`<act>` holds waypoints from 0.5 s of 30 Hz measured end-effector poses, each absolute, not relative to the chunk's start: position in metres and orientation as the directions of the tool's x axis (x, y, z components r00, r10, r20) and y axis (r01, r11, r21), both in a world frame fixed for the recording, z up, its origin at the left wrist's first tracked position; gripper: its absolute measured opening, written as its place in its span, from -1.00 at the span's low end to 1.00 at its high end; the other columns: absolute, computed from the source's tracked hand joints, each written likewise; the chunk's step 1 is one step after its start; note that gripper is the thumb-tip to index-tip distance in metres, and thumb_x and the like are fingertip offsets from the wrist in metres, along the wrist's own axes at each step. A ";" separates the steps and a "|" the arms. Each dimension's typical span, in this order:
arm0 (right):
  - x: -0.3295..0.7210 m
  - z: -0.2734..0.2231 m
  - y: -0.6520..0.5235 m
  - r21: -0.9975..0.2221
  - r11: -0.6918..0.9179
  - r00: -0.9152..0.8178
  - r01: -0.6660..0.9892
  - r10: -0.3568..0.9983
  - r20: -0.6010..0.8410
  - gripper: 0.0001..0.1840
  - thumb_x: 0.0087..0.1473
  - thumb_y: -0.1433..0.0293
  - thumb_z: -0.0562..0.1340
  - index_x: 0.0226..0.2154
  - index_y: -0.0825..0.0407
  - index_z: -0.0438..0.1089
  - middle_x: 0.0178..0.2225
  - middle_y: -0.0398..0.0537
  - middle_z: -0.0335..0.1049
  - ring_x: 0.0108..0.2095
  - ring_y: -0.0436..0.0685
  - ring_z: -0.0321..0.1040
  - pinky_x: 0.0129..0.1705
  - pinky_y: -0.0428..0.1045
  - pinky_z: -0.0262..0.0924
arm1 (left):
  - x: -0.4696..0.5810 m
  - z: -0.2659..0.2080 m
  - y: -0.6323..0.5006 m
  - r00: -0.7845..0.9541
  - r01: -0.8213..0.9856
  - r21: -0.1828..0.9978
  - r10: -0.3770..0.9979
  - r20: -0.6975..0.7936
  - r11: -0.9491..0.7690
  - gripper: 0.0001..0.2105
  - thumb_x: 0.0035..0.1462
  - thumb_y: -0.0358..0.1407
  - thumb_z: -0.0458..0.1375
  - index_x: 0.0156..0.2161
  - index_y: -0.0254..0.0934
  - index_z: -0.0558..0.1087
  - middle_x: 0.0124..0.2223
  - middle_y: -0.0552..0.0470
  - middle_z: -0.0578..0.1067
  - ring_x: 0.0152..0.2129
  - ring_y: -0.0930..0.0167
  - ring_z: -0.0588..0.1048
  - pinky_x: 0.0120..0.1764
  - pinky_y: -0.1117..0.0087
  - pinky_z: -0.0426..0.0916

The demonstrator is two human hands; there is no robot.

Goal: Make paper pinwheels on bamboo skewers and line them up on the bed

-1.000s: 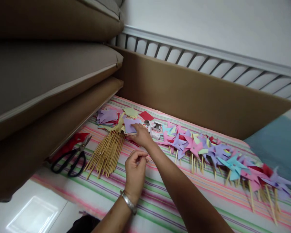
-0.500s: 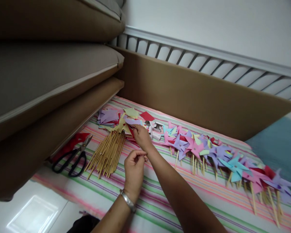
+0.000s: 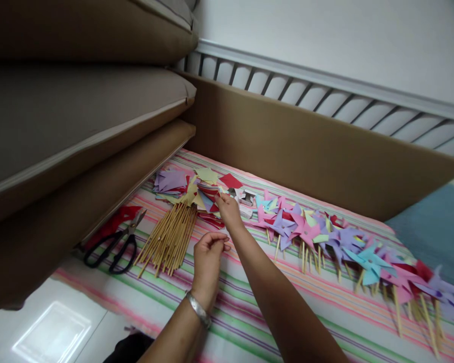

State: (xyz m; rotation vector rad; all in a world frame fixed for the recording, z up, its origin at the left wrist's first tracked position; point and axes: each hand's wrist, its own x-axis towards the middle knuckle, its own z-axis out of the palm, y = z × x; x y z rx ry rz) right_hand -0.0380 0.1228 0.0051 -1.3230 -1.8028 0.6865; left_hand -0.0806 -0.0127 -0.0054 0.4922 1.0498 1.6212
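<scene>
My left hand (image 3: 209, 252), with a silver bangle at the wrist, is held over the striped cloth with thumb and fingertips pinched together. Anything between them is too small to make out. My right hand (image 3: 229, 209) reaches farther out, its fingers pinched at the right edge of a pile of cut coloured paper (image 3: 208, 194). What it grips there is hidden or too small to name. Left of the hands lies a bundle of thin wooden sticks (image 3: 168, 239), some with yellow paper at their far ends. Small white boxes (image 3: 245, 196) sit just beyond the right hand.
Black-handled scissors (image 3: 117, 242) lie at the left beside a red item (image 3: 111, 224). Finished paper pinwheels (image 3: 306, 229) on sticks run in a row to the right. Stacked brown cushions (image 3: 98, 116) overhang the left side; a brown board (image 3: 287, 136) stands behind.
My right hand has moved slightly right, away from the purple paper it was touching, and red and blue sheets now show there. My left hand stays almost in place.
</scene>
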 end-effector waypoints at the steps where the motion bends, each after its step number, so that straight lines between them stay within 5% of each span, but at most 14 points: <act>1: -0.038 0.005 0.122 -0.795 0.309 -0.148 0.522 0.951 0.273 -0.66 0.01 0.20 0.01 -0.57 0.04 0.33 -0.66 -0.21 0.24 -0.54 0.04 0.17 -0.45 -0.09 0.02 | -0.081 -0.005 -0.012 -0.317 -0.577 0.817 0.925 -0.209 -0.013 -0.92 -0.08 -0.42 0.11 -0.43 -0.35 0.45 -0.44 0.02 0.50 -0.57 0.51 0.42 -0.36 0.45 0.30; 8: -0.038 0.010 0.119 -0.810 0.291 -0.105 0.509 0.955 0.277 -0.64 0.00 0.18 0.00 -0.65 0.02 0.22 -0.66 -0.21 0.17 -0.54 0.03 0.08 -0.47 -0.08 -0.03 | -0.088 0.000 -0.012 -0.270 -0.678 0.735 0.930 -0.249 0.000 -0.85 -0.08 -0.36 0.17 -0.33 -0.38 0.46 -0.36 -0.04 0.52 -0.55 0.52 0.43 -0.32 0.43 0.34; 15: -0.038 0.011 0.118 -0.802 0.299 -0.082 0.516 0.950 0.301 -0.66 0.02 0.20 -0.02 -0.67 0.00 0.13 -0.67 -0.24 0.06 -0.55 0.02 0.01 -0.49 -0.09 -0.07 | -0.095 0.005 -0.011 -0.165 -0.723 0.691 0.966 -0.201 0.021 -0.59 -0.01 -0.25 0.18 -0.01 -0.28 0.37 -0.04 -0.15 0.46 -0.43 0.47 0.49 -0.22 0.36 0.34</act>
